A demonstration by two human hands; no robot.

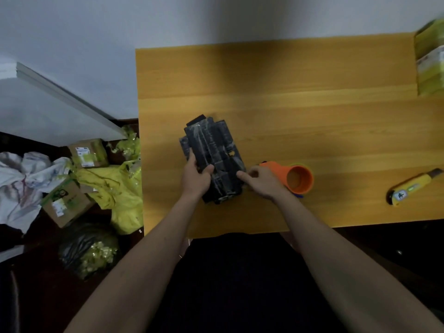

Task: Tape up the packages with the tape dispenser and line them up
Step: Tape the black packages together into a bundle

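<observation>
I watched the left hand (195, 177) grip 1 black package (212, 159) mid-table, already clear-taped in part, while the right hand (260, 181), fingers curled, touched its edge beside the idle tape dispenser (292, 176); lining up seemingly remained.

The right hand (260, 182) hides the tape dispenser's (294, 177) near side, so its tape roll barely shows. The green-and-white boxes (430, 61) at the table's (288, 92) far corner are blurred and cut off by the picture's edge.

Black package (212, 159); orange tape dispenser (292, 177); yellow knife (412, 187); tan table (288, 111).
</observation>
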